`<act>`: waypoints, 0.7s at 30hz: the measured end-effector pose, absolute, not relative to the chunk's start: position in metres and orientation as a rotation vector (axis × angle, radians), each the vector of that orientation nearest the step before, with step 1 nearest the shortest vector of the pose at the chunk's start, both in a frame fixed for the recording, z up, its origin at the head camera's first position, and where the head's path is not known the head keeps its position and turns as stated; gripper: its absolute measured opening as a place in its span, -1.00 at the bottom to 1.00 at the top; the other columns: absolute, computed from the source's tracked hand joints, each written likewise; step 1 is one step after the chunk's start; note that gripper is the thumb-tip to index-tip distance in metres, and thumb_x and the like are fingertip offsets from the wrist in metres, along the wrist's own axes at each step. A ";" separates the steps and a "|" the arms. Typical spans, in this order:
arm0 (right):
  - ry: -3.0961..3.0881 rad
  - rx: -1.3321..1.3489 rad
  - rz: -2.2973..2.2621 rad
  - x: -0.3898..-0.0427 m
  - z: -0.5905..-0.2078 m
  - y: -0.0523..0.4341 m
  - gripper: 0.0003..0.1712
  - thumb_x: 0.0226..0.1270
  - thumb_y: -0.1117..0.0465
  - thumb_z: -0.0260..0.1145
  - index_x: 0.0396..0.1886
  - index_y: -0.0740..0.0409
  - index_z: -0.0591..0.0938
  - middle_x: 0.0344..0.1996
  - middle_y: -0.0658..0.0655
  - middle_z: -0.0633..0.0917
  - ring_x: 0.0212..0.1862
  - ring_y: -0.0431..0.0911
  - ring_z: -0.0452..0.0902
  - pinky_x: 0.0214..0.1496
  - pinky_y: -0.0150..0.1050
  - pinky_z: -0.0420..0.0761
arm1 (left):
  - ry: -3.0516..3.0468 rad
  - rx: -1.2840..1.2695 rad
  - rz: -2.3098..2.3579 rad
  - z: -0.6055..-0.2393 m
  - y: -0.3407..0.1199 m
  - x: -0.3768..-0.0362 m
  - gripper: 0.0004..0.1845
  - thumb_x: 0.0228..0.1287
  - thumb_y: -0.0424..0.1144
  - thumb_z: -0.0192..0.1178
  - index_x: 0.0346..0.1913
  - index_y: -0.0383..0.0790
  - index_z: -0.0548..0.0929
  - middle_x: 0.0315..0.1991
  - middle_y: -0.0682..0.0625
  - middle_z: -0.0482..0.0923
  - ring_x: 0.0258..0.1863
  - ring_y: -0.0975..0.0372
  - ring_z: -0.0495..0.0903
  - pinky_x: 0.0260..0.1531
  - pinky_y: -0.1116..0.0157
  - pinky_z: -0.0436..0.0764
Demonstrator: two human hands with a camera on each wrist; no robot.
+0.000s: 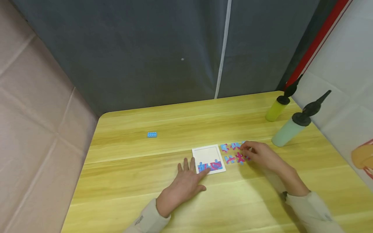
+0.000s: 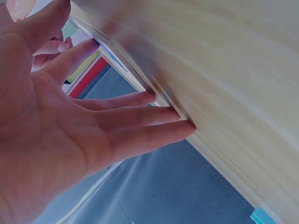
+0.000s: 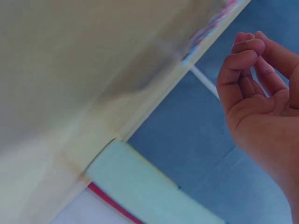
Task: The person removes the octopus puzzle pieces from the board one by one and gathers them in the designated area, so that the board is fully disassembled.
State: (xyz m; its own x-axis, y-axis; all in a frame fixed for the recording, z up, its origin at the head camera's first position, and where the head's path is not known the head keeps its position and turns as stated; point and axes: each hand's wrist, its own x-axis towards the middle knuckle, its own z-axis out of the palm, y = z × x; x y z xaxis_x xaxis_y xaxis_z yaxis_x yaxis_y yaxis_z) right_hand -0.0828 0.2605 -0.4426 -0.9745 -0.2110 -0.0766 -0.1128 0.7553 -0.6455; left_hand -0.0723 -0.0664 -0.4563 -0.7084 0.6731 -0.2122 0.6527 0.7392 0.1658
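A square white puzzle tray [image 1: 206,157] lies on the table, with blue and pink jigsaw pieces [image 1: 216,166] along its near edge. My left hand [image 1: 183,184] is spread beside it, the fingertips at its left side and the index finger reaching over its near edge. To the tray's right lie several loose jigsaw pieces [image 1: 229,159], including one with a pink starfish-like shape [image 1: 240,157]. Above them hovers my right hand [image 1: 263,157], fingers loosely bent and thumb near the fingertips. No piece shows between those fingertips in the right wrist view; the hand partly covers the rightmost pieces.
A light blue toy brick [image 1: 152,134] sits on the table's far left part. At the right stand a pale green hand pump [image 1: 287,132] and a yellow-green one [image 1: 275,111], both with black tops. Dark curtain [image 1: 145,58] hangs behind the wooden table [image 1: 125,181].
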 end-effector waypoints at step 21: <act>2.758 -0.479 -0.966 -0.102 -0.443 0.188 -0.83 0.51 0.29 0.26 -0.02 0.20 0.71 -0.31 0.00 0.72 -0.37 -0.24 0.49 -0.29 -0.36 0.53 | 2.497 1.060 0.270 -0.448 -0.073 -0.090 -0.39 0.34 -0.04 0.39 0.45 0.22 0.52 0.59 -0.44 0.10 0.56 -0.42 0.05 0.45 -0.31 0.26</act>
